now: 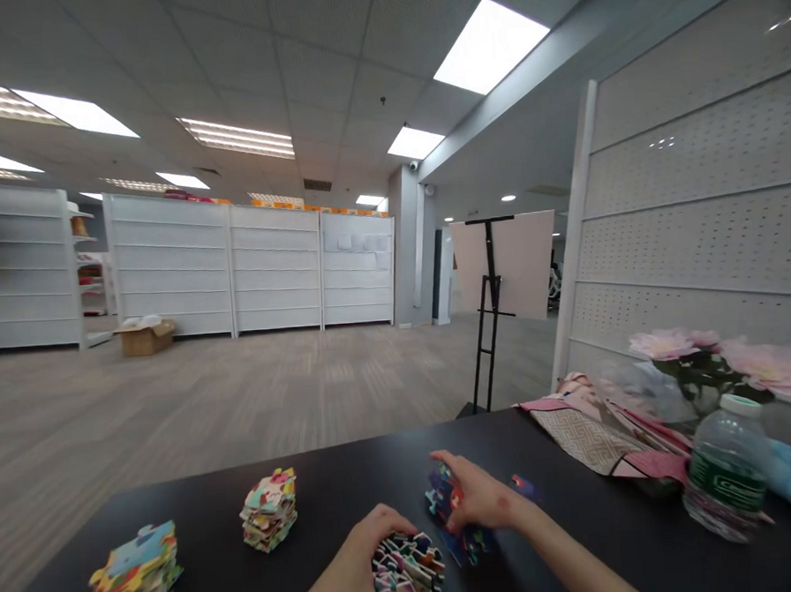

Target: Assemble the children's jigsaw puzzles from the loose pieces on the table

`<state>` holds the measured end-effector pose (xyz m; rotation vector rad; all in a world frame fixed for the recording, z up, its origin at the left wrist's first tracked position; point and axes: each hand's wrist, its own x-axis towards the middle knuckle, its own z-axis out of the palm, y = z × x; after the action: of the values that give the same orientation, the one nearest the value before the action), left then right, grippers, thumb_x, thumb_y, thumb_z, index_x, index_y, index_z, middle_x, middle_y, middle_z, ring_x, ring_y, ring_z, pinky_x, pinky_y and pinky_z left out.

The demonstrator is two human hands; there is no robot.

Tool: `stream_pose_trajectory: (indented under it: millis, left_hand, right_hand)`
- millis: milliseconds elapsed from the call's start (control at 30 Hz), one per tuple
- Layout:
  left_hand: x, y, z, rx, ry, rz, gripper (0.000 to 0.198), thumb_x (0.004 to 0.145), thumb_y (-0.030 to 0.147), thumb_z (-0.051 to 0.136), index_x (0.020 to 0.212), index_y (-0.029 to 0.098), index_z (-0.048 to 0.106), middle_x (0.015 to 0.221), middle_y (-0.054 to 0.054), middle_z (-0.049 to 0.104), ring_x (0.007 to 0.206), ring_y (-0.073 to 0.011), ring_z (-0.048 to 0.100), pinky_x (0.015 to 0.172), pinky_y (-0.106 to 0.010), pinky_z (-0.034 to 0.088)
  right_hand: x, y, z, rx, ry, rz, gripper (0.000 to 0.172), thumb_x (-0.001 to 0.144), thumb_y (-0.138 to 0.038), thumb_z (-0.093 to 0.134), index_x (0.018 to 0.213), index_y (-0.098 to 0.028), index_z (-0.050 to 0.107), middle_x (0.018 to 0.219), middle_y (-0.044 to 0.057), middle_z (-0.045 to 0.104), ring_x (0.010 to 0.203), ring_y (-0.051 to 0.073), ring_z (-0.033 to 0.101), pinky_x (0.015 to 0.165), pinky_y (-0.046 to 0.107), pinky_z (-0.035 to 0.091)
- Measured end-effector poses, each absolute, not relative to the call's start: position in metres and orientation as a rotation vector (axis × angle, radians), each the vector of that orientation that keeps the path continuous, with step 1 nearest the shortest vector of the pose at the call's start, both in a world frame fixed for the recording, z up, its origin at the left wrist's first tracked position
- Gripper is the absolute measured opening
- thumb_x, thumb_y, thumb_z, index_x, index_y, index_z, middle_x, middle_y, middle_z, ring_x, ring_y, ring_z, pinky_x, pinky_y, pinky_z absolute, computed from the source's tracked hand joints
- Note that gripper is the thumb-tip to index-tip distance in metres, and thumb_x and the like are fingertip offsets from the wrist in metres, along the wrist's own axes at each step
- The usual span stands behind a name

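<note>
White-edged, multicoloured puzzle pieces, tightly bunched, left hand curled around.

Green bottle label — white lettering, too blurred to read

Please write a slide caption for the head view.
Left hand grips puzzle pieces, right hand cups others; two stacks stand nearby.

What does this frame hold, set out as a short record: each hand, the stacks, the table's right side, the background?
Left hand: curled around a bunch of puzzle pieces
Right hand: at dark blue pieces, touching them; firmness of grip unclear
Stacks: two at left, a nearer stack and a farther stack
Table right: clear bottle, patterned cloth, pink flowers
Background: black easel, cardboard box
</note>
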<state>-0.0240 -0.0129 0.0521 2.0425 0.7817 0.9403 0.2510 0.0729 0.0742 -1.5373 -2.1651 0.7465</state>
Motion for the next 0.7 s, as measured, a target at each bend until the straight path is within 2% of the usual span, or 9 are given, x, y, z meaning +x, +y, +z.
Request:
stream_pose_trajectory:
  millis: [67, 133, 233, 367, 433, 500, 567, 600, 700]
  left_hand:
    - [-0.027, -0.015, 0.050, 2.003, 0.843, 0.894, 0.064, 0.062, 0.022, 0.091, 0.120, 0.027, 0.065, 0.116, -0.001, 0.064, 0.107, -0.0253, 0.061, 0.096, -0.031, 0.047]
    - [-0.026, -0.016, 0.048, 1.997, 0.881, 0.862, 0.066, 0.061, 0.022, 0.091, 0.122, 0.027, 0.065, 0.118, -0.001, 0.065, 0.108, -0.0259, 0.062, 0.097, -0.032, 0.046]
    - [-0.022, -0.014, 0.047, 2.064, 0.817, 0.910, 0.065, 0.062, 0.031, 0.092, 0.121, 0.025, 0.065, 0.116, -0.002, 0.067, 0.105, -0.0259, 0.063, 0.094, -0.031, 0.047]
    - [-0.018, -0.009, 0.041, 2.141, 0.766, 0.967, 0.061, 0.065, 0.042, 0.090, 0.117, 0.023, 0.066, 0.109, -0.004, 0.065, 0.099, -0.0250, 0.064, 0.091, -0.033, 0.048]
    - [-0.017, -0.006, 0.035, 2.151, 0.838, 0.963, 0.064, 0.061, 0.047, 0.092, 0.113, 0.022, 0.066, 0.118, -0.008, 0.058, 0.111, -0.0296, 0.059, 0.099, -0.039, 0.045]
    - [-0.017, -0.005, 0.027, 2.147, 0.878, 0.986, 0.070, 0.058, 0.048, 0.094, 0.114, 0.023, 0.062, 0.136, -0.012, 0.046, 0.128, -0.0357, 0.048, 0.108, -0.045, 0.039]
    - [-0.017, -0.006, 0.020, 2.124, 0.832, 1.044, 0.080, 0.058, 0.043, 0.094, 0.125, 0.025, 0.053, 0.147, -0.013, 0.034, 0.137, -0.0372, 0.039, 0.114, -0.046, 0.033]
    - [-0.017, -0.007, 0.017, 2.104, 0.796, 1.065, 0.089, 0.059, 0.039, 0.093, 0.132, 0.026, 0.045, 0.149, -0.013, 0.032, 0.137, -0.0365, 0.040, 0.114, -0.046, 0.033]
    - [-0.017, -0.009, 0.011, 2.057, 0.772, 1.088, 0.116, 0.058, 0.032, 0.094, 0.149, 0.028, 0.022, 0.150, -0.014, 0.033, 0.136, -0.0357, 0.044, 0.116, -0.046, 0.034]
  right_hand:
    - [0.242, 0.064, 0.076, -1.468, -2.075, 0.799, 0.078, 0.044, -0.020, 0.087, 0.118, -0.025, 0.060, 0.109, 0.002, 0.066, 0.103, 0.027, 0.062, 0.085, 0.032, 0.047]
    - [0.235, 0.057, 0.079, -1.393, -1.982, 0.872, 0.059, 0.051, -0.024, 0.083, 0.105, -0.024, 0.059, 0.091, -0.001, 0.067, 0.086, 0.023, 0.064, 0.073, 0.030, 0.048]
    - [0.229, 0.048, 0.083, -1.257, -1.849, 0.954, 0.046, 0.062, -0.034, 0.077, 0.100, -0.025, 0.051, 0.079, -0.004, 0.067, 0.072, 0.019, 0.063, 0.065, 0.029, 0.048]
    - [0.216, 0.031, 0.077, -1.138, -1.680, 0.918, 0.043, 0.075, -0.046, 0.071, 0.103, -0.026, 0.046, 0.090, 0.000, 0.069, 0.082, 0.022, 0.065, 0.078, 0.034, 0.051]
    - [0.207, 0.018, 0.072, -1.088, -1.614, 0.932, 0.043, 0.078, -0.048, 0.069, 0.108, -0.026, 0.047, 0.094, 0.002, 0.069, 0.085, 0.023, 0.065, 0.083, 0.037, 0.051]
    - [0.198, 0.001, 0.069, -1.036, -1.611, 1.006, 0.043, 0.083, -0.050, 0.066, 0.115, -0.025, 0.051, 0.106, 0.004, 0.069, 0.095, 0.026, 0.066, 0.091, 0.040, 0.049]
    - [0.190, -0.017, 0.071, -0.980, -1.653, 1.122, 0.045, 0.088, -0.053, 0.062, 0.123, -0.026, 0.054, 0.123, 0.006, 0.066, 0.113, 0.028, 0.062, 0.102, 0.041, 0.044]
    - [0.188, -0.025, 0.073, -0.943, -1.667, 1.191, 0.046, 0.090, -0.055, 0.059, 0.126, -0.027, 0.054, 0.128, 0.006, 0.064, 0.120, 0.028, 0.059, 0.106, 0.041, 0.042]
    - [0.183, -0.042, 0.079, -0.837, -1.638, 1.359, 0.053, 0.093, -0.065, 0.050, 0.130, -0.028, 0.052, 0.127, 0.006, 0.063, 0.118, 0.027, 0.060, 0.104, 0.040, 0.043]
